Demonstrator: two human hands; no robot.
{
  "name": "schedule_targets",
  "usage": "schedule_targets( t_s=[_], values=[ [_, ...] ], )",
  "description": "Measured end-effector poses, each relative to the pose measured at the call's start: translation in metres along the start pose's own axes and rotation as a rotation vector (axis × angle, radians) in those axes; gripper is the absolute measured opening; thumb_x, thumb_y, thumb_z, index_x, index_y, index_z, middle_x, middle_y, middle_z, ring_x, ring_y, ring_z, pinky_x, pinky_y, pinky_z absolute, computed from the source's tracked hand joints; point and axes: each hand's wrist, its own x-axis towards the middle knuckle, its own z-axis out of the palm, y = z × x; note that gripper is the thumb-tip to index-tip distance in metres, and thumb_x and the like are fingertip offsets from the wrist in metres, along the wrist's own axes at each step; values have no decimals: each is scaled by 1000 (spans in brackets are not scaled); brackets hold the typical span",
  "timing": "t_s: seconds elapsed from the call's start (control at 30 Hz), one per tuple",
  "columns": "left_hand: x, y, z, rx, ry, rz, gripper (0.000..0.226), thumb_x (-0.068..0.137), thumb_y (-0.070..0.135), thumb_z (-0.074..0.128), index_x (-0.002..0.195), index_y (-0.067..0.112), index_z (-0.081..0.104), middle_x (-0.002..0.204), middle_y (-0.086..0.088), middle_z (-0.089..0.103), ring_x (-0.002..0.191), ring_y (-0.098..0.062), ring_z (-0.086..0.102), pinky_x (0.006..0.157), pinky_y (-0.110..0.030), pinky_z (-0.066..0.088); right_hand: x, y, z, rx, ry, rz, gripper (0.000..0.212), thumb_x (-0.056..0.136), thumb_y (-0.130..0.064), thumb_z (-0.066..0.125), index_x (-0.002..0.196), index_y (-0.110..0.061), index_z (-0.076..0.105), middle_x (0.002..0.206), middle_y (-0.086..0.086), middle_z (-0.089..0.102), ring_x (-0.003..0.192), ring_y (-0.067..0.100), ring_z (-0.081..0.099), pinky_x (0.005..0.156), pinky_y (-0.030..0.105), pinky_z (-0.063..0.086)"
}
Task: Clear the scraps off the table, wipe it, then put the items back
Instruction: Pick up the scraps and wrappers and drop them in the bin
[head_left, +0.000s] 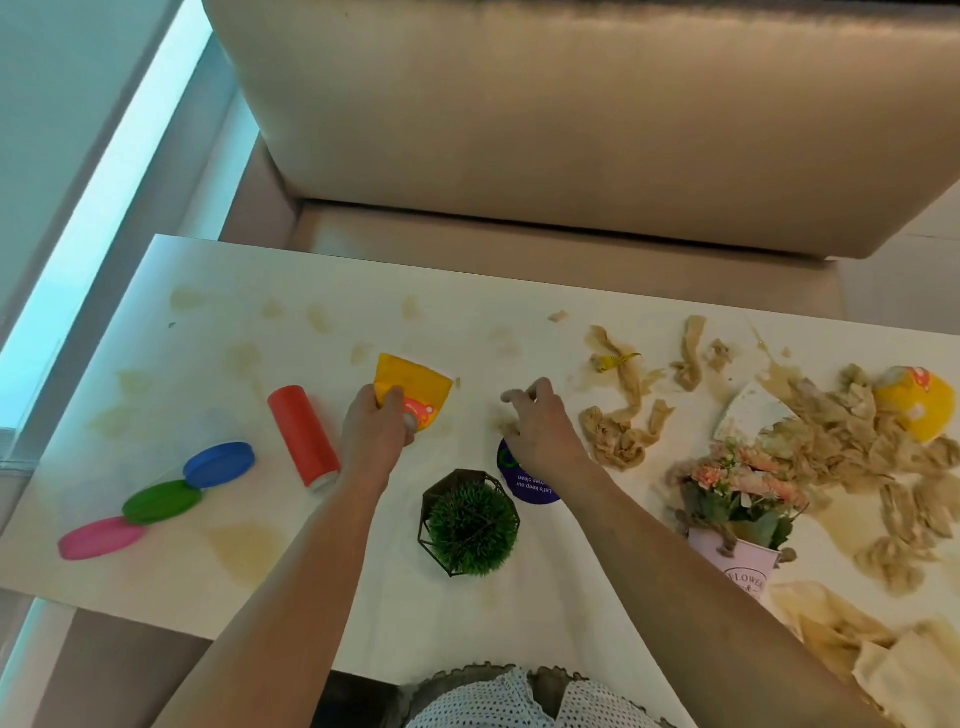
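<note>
Soggy tan scraps (618, 436) lie strewn over the right half of the white worktop (322, 291), thickest at the far right around a tipped yellow cup (919, 405). Pale brown stains (244, 545) dot the left half.

Left hand (376, 431) grips a second, crushed yellow cup (415, 387) near the middle. Right hand (543, 431) hovers just beside it, fingers curled and blurred; cannot tell whether it pinches a scrap. Purple disc (530, 486) sits partly under that wrist.

Nearer the person: green plant (470, 525) in a wire frame, and a pink flower pot (737, 558) among the scraps.

Left side: red cylinder (304, 434) lying down, then blue lid (219, 464), green lid (162, 501), pink lid (101, 538) in an overlapping row.
</note>
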Motion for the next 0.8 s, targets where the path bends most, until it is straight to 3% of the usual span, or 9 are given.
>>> schedule_targets(
  t_s=[0.1, 0.17, 0.23, 0.3, 0.37, 0.43, 0.5, 0.67, 0.8],
  values=[
    [-5, -7, -8, 30, 65, -1, 24, 104, 25, 52, 123, 11, 55, 107, -10, 62, 82, -25, 65, 73, -47, 63, 2, 9, 18, -161, -73, -38, 36, 97, -6, 55, 132, -16, 54, 122, 7, 38, 107, 27, 44, 82, 40, 51],
    [-9, -14, -12, 73, 79, 4, 41, 104, 20, 51, 144, 18, 42, 113, -10, 58, 79, -25, 65, 71, -46, 63, 4, 12, 20, -195, -73, -69, 35, 90, 7, 53, 120, -10, 56, 117, 7, 41, 100, 25, 46, 76, 38, 49],
    [-11, -22, -13, 98, 88, 7, 51, 104, 19, 50, 152, 22, 33, 105, -7, 58, 72, -27, 66, 72, -48, 63, 10, 10, 17, -152, -32, -91, 33, 87, 13, 50, 112, -7, 59, 112, 7, 47, 100, 27, 50, 77, 36, 45],
    [-12, -27, -13, 105, 103, 0, 56, 104, 18, 49, 155, 24, 28, 101, -4, 58, 68, -28, 66, 72, -51, 63, 18, 2, 12, -73, 62, -133, 28, 88, 11, 52, 108, -6, 63, 107, 7, 51, 98, 28, 53, 79, 36, 46],
    [-14, -29, -11, 98, 93, 12, 56, 104, 19, 47, 154, 31, 25, 110, -7, 56, 71, -28, 67, 63, -46, 62, 24, -16, 3, 67, 174, -191, 19, 94, 5, 55, 105, -4, 67, 103, 8, 55, 93, 27, 57, 81, 32, 47],
    [-16, -26, -8, 76, 29, 61, 49, 106, 21, 46, 147, 40, 26, 103, -13, 61, 74, -31, 67, 51, -37, 58, 23, -43, -12, 218, 238, -259, 16, 95, 2, 58, 105, -3, 70, 102, 8, 58, 89, 18, 58, 81, 16, 43],
    [-17, -19, -2, 47, -64, 113, 38, 109, 26, 43, 140, 44, 30, 98, -19, 67, 70, -30, 68, 51, -34, 57, 16, -67, -23, 310, 248, -334, 17, 95, -1, 60, 107, -5, 72, 102, 5, 60, 88, 9, 55, 80, 7, 39],
    [-24, 15, 16, -318, -325, 43, 21, 110, 32, 48, 127, 34, 61, 110, -5, 72, 82, -20, 67, 59, -35, 54, 3, -73, -22, 206, 350, -326, 18, 95, -16, 63, 106, -15, 77, 101, 0, 54, 99, 21, 45, 87, 42, 48],
    [-27, 27, 31, -412, -488, -20, 27, 103, 23, 62, 130, 27, 57, 111, -12, 73, 86, -24, 69, 64, -37, 58, -6, -49, -40, 179, 402, -261, 33, 93, -25, 51, 112, -23, 78, 107, -3, 49, 104, 21, 36, 91, 43, 42]
  ],
)
